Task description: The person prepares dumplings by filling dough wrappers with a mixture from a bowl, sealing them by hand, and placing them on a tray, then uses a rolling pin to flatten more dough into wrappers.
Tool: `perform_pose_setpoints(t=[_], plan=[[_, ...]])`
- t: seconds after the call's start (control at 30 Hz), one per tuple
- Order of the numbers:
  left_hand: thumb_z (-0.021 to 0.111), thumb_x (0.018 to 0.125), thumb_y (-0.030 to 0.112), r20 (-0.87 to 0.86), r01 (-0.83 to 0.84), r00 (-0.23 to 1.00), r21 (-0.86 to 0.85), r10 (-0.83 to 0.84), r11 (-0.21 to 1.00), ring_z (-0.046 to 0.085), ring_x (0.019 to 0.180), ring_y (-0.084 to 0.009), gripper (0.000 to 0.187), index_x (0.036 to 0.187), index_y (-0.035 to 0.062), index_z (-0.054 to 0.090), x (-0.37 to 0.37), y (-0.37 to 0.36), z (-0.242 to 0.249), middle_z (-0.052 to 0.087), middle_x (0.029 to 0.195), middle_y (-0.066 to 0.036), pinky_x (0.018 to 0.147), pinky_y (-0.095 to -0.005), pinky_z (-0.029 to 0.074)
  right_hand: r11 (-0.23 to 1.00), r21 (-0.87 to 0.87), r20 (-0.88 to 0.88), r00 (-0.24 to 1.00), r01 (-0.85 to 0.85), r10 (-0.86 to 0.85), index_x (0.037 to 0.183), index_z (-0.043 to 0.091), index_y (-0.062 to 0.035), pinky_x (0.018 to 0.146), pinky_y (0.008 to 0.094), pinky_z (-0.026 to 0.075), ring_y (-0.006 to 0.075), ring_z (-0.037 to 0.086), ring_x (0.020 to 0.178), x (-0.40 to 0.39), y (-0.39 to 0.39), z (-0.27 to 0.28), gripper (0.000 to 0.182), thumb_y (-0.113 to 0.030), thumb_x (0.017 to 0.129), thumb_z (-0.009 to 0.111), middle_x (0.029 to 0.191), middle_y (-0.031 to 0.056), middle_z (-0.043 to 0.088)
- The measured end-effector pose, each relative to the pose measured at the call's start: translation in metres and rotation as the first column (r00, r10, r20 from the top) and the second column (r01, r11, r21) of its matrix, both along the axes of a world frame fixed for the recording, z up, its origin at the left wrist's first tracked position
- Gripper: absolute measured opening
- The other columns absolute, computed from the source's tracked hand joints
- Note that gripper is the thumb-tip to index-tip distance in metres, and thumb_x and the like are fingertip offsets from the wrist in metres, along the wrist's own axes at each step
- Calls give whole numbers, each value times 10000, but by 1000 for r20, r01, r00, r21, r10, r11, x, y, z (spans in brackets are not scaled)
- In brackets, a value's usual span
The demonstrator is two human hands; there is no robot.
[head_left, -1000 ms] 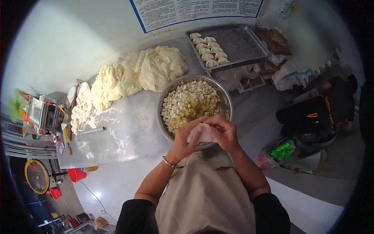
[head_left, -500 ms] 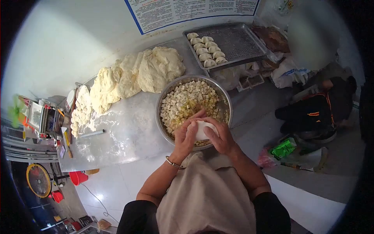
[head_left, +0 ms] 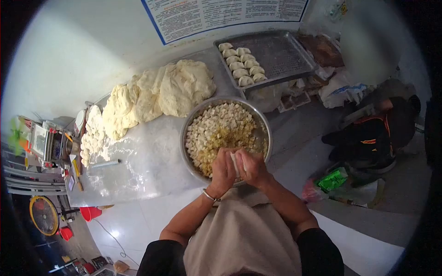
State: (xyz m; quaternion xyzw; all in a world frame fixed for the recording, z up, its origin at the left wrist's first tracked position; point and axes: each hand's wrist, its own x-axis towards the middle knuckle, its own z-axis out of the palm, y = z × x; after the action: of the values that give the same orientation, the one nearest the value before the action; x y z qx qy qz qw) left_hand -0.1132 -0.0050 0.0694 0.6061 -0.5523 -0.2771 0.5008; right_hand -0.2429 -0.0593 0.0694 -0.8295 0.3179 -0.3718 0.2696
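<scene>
Both of my hands are closed together over the near part of a steel bowl (head_left: 183,149). Between them shows a strip of a white dumpling (head_left: 235,164), pinched from both sides. My left hand (head_left: 223,171) wraps its left side, with a bracelet at the wrist. My right hand (head_left: 252,166) presses on its right side. Most of the dumpling is hidden by the fingers. Diced pale filling (head_left: 221,122) with a yellowish, finer part fills the bowl below.
A metal tray (head_left: 285,55) behind the bowl holds two rows of shaped dumplings (head_left: 243,64). Large dough lumps (head_left: 184,87) and small dough pieces (head_left: 94,133) lie on the metal table (head_left: 138,175), near a rolling pin (head_left: 106,163). A green packet (head_left: 332,180) sits at right.
My hands have come closer together and closed around the dumpling, which was more exposed between the thumbs before. The view has shifted slightly.
</scene>
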Motion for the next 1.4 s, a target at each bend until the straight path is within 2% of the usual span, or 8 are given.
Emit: perform_pose_setpoints(t=[0.17, 0.37, 0.47, 0.57, 0.77, 1.03, 1.13, 1.4], plan=[[356, 1065, 218, -462, 184, 883, 183, -81, 966, 620, 1052, -267, 311, 1166, -5, 547, 10, -32, -4, 607, 1176, -176, 870, -374, 489, 945, 298, 16, 991, -134, 135, 1188, 558, -7, 588, 373, 518, 265, 685, 700, -7, -36, -3, 346, -261, 961, 623, 793, 152, 654], [410, 1042, 230, -318, 144, 945, 181, -81, 973, 451, 1293, -252, 496, 1467, -8, 319, 24, -70, -9, 400, 1466, -169, 1096, -354, 340, 158, 909, 376, 922, -386, 91, 1348, 496, -25, 700, 340, 567, 177, 662, 945, -28, -122, -38, 517, -234, 921, 697, 1157, 96, 635], [432, 1031, 206, -349, -31, 929, 255, 122, 966, 473, 1271, -233, 440, 1411, -15, 405, 38, -66, -10, 468, 1404, -155, 1080, -349, 358, 202, 882, 417, 905, -425, 84, 1358, 493, -24, 778, 333, 567, 189, 646, 997, -37, -230, -52, 558, -214, 888, 726, 1150, 92, 633], [455, 1029, 225, -319, -325, 853, 293, 413, 899, 518, 1210, -208, 366, 1310, -2, 512, 55, -51, -15, 557, 1292, -129, 1024, -347, 418, 539, 811, 280, 960, -225, -20, 1346, 512, -27, 836, 324, 553, 204, 637, 1043, -29, -364, -72, 556, -178, 860, 736, 1191, 100, 620], [504, 1011, 339, -242, -736, 411, 481, 879, 476, 584, 1144, -230, 384, 1272, 56, 510, 63, 10, -22, 611, 1206, -121, 936, -368, 478, 853, 492, 48, 974, 171, -223, 1281, 602, -103, 944, 389, 496, 258, 607, 1140, 29, -581, -140, 489, -130, 814, 743, 1239, 97, 629], [509, 993, 208, -41, -808, 273, 533, 961, 252, 561, 1183, -255, 392, 1320, -9, 510, 37, 71, -33, 581, 1279, -139, 964, -420, 506, 913, 396, -84, 994, 101, -74, 1264, 618, -131, 973, 438, 486, 310, 581, 1189, 92, -683, -217, 431, -88, 837, 659, 1314, 128, 586], [510, 995, 238, -15, -786, 277, 572, 961, 236, 556, 1194, -255, 419, 1335, -6, 499, 29, 72, -36, 581, 1282, -134, 972, -429, 502, 969, 206, -461, 887, 140, -30, 1301, 604, -164, 1008, 470, 460, 345, 570, 1196, 105, -695, -230, 404, -138, 899, 573, 1313, 152, 581], [499, 1018, 197, 73, -813, 311, 537, 948, 225, 618, 973, -161, 235, 1091, 16, 629, 35, 57, -44, 648, 1028, -70, 810, -324, 542, 977, -154, -265, 947, 147, -184, 1230, 640, -89, 1018, 427, 433, 334, 554, 1189, 97, -697, -239, 434, -35, 803, 586, 1269, 161, 594]])
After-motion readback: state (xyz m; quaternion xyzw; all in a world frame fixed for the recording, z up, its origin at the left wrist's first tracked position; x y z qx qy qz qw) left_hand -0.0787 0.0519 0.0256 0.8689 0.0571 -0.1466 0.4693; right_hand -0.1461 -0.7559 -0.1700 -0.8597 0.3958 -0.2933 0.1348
